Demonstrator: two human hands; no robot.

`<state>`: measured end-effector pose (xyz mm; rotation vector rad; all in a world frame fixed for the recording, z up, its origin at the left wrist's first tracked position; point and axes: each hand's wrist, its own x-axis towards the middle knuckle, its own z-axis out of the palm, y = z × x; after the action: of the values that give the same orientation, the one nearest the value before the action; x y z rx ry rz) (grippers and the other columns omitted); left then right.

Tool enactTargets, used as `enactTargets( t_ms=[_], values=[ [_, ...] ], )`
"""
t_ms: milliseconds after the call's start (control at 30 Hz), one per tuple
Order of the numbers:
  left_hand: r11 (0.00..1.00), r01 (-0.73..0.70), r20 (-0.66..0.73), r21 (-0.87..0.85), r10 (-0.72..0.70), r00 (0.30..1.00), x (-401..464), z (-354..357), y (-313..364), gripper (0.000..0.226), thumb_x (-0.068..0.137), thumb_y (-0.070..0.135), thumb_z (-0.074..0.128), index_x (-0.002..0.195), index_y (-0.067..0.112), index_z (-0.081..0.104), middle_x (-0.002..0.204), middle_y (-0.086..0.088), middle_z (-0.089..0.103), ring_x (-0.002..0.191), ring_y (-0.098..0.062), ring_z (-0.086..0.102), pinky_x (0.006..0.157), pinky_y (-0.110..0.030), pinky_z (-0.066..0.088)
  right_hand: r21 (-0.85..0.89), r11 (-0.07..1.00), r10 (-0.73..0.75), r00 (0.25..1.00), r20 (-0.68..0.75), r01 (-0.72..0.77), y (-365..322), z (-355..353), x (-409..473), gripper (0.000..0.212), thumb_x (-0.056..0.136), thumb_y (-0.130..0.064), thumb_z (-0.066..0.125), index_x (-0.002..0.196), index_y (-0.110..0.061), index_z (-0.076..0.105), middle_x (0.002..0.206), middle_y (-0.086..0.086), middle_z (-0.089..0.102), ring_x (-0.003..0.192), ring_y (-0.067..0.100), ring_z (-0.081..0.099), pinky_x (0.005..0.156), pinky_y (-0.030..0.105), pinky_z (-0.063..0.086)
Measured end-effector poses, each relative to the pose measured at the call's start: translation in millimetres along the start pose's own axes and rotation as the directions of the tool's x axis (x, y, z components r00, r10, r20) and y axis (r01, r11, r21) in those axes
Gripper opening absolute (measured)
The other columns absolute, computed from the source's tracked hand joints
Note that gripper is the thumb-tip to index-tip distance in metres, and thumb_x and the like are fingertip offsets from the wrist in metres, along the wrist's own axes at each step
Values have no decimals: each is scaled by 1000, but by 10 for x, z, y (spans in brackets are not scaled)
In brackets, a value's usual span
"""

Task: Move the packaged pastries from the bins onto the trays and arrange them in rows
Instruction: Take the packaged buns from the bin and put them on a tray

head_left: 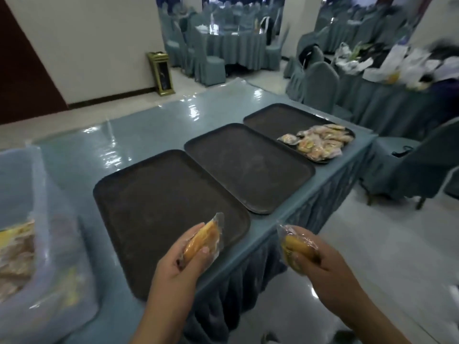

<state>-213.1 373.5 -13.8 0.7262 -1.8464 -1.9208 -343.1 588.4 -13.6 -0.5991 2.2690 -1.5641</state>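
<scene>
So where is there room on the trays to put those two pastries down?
The near tray and the middle tray are bare. The far tray is bare at its back; its front end is crowded with packaged pastries.

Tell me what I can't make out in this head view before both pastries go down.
- Bin contents: cut off by left edge, blurred behind its plastic liner.
- Pastry count on the far tray: pile too small, overlapping.
- Wrapper print on the right hand pastry: covered by fingers, blurred.
</scene>
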Motion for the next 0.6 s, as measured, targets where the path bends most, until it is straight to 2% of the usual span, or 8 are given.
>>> enactTargets(
  t_ms=[100,167,300,433,533,600],
  values=[
    [999,17,13,32,-17,1000,331,545,-25,34,89,-3,65,110,23,72,98,13,76,93,-2,70,73,-8,51,-24,999,-28,1000,-3,28,188,-443,321,47,95,-1,56,121,-40,62,105,-20,70,99,1,64,84,15,48],
    [999,38,22,36,-39,999,571,938,-37,33,89,-4,65,109,21,72,97,13,76,90,0,70,69,-7,50,18,1000,-20,1000,-23,20,314,-805,552,47,96,-2,56,124,-40,60,109,-24,69,104,-3,62,85,12,46],
    [998,20,86,56,-25,996,1005,1654,-10,34,90,3,67,112,29,72,104,9,76,100,-8,70,81,-23,53,15,1000,22,996,-89,-21,670,-1460,959,49,97,-6,56,124,-47,58,116,-30,65,110,-5,59,96,27,48],
    [994,3,152,111,-20,988,1367,2134,-43,38,92,9,66,108,42,73,109,10,74,102,-7,69,90,-30,50,13,998,70,992,-102,-69,962,-1897,1274,54,99,-10,55,126,-56,53,117,-38,60,112,-10,55,92,23,45],
    [992,10,173,128,-32,984,1675,2352,-102,35,91,13,71,109,43,72,110,6,74,104,-13,70,95,-40,52,-23,996,81,992,-96,-84,1059,-2108,1531,57,99,-10,54,128,-59,50,112,-40,60,107,-7,58,86,17,48],
    [990,20,181,139,-46,982,1909,2503,-152,32,89,17,72,111,40,73,111,4,74,104,-16,70,95,-42,53,-47,995,87,990,-113,-93,1146,-2233,1724,55,100,-12,54,128,-60,50,109,-36,63,102,1,61,86,23,51]
  ],
)
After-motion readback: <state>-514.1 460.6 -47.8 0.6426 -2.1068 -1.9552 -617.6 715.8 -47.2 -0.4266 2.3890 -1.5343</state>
